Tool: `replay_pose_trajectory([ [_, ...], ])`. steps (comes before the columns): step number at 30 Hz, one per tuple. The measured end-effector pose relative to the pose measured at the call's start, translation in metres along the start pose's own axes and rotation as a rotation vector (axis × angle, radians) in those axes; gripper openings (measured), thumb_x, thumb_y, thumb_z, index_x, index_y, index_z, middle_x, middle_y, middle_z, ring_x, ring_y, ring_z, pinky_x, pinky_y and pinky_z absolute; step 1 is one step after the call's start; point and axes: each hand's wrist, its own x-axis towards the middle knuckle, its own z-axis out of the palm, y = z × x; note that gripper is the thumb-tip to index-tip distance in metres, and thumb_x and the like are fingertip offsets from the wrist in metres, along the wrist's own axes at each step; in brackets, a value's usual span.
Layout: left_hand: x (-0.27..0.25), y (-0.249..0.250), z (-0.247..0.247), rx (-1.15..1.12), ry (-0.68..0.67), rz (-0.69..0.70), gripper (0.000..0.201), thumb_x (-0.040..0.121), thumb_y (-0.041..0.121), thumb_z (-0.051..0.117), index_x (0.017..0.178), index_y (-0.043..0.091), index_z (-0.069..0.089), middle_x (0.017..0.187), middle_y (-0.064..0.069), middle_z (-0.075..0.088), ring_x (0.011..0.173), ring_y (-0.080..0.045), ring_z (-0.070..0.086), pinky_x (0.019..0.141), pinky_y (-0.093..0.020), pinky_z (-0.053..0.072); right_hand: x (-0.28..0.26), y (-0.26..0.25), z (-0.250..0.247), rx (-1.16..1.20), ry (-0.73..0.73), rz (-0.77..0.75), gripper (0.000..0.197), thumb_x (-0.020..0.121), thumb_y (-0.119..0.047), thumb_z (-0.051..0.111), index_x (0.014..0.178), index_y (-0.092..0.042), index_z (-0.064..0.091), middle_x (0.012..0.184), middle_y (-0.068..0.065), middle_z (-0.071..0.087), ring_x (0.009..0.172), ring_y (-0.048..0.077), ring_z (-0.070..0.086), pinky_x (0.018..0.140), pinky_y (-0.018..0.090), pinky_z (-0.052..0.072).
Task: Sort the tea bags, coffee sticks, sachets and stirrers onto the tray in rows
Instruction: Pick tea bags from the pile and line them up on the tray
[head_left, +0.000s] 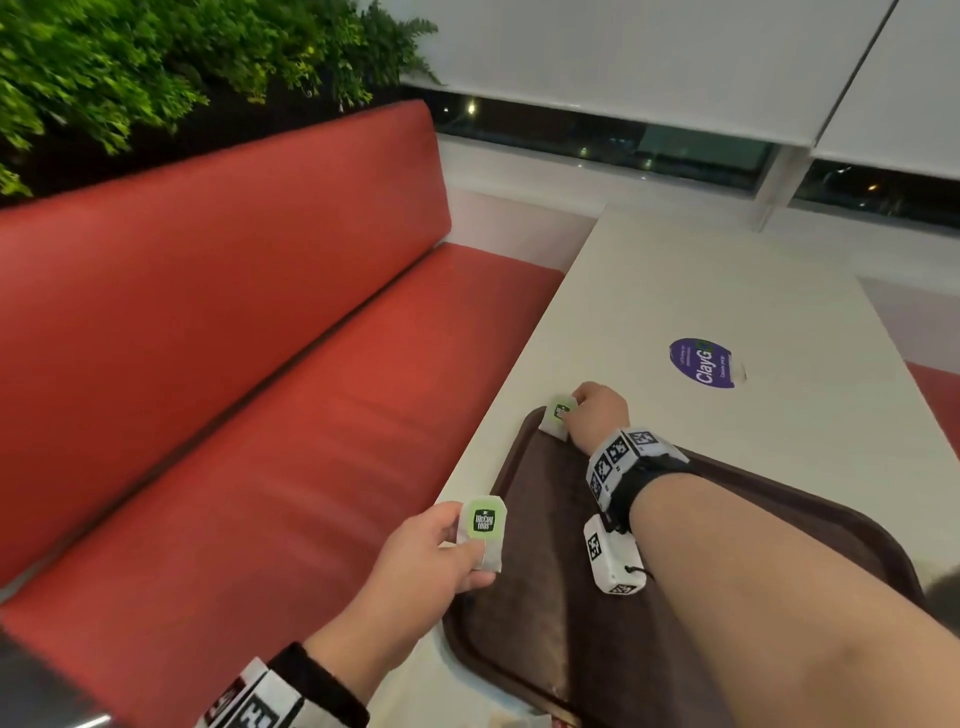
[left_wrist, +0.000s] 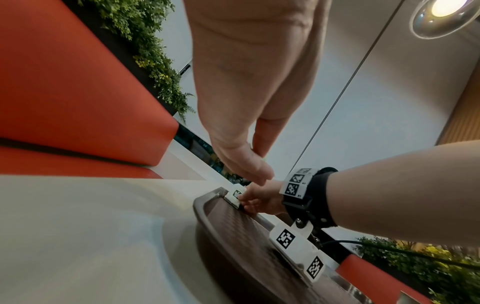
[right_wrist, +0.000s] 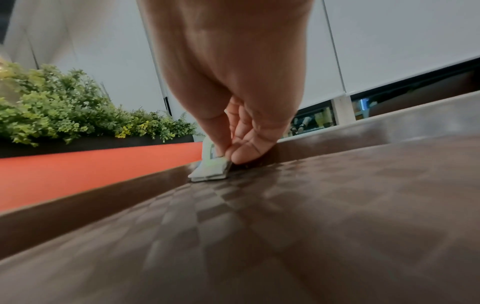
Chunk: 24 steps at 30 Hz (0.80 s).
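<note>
A brown tray (head_left: 540, 613) lies on the white table. My right hand (head_left: 597, 415) pinches a green-labelled tea bag (head_left: 558, 415) at the tray's far left corner; in the right wrist view that tea bag (right_wrist: 210, 168) touches the tray floor (right_wrist: 285, 226) against the rim. My left hand (head_left: 431, 556) pinches a second green-labelled tea bag (head_left: 483, 530) over the tray's left edge. In the left wrist view my left hand (left_wrist: 241, 160) hangs above the far tea bag (left_wrist: 235, 195) and the tray (left_wrist: 233, 236); its own tea bag is hidden there.
A red bench (head_left: 234, 364) runs along the table's left side, with green plants (head_left: 156, 67) behind it. A purple round sticker (head_left: 701, 362) sits on the table (head_left: 753, 415) beyond the tray. Windows with white blinds (head_left: 649, 57) close off the far end.
</note>
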Motion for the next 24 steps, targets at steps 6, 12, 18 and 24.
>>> replay_pose_trajectory([
  [6,0.005,0.0,0.005,-0.004,0.005,-0.019,0.024,0.091,-0.005,0.051,0.097,0.013,0.066,0.103,-0.011,0.068,0.094,-0.025,0.069,0.072,-0.023,0.056,-0.01,0.0,-0.004,0.027,0.063,-0.042,0.035,0.089,-0.005,0.051,0.123,-0.011,0.047,0.112,0.017,0.06,0.099,0.032,0.06,0.082,0.037,0.05],
  [12,0.015,0.01,0.007,-0.012,0.035,0.001,0.024,0.09,-0.006,0.053,0.093,0.014,0.065,0.104,-0.009,0.069,0.093,-0.019,0.069,0.074,-0.024,0.057,-0.06,-0.014,-0.034,0.192,-0.039,-0.262,0.02,0.092,-0.027,0.057,0.104,-0.013,0.061,0.087,0.001,0.063,0.083,0.015,0.06,0.07,0.022,0.041],
  [18,0.017,0.022,0.017,0.052,0.039,0.065,0.025,0.09,-0.004,0.054,0.099,0.019,0.061,0.103,-0.007,0.067,0.094,-0.014,0.066,0.074,-0.023,0.058,-0.136,-0.012,-0.03,0.192,-0.386,-0.448,0.017,0.085,-0.026,0.068,0.071,-0.02,0.06,0.063,-0.01,0.055,0.057,-0.001,0.046,0.056,0.012,0.034],
  [24,0.009,0.023,0.009,0.18,0.097,0.068,0.042,0.087,0.016,0.065,0.12,0.036,0.048,0.114,0.012,0.056,0.096,-0.013,0.065,0.092,-0.036,0.053,-0.11,-0.008,-0.026,0.259,-0.163,-0.322,0.029,0.086,-0.016,0.063,0.061,-0.022,0.05,0.062,-0.006,0.053,0.057,0.007,0.046,0.054,0.019,0.034],
])
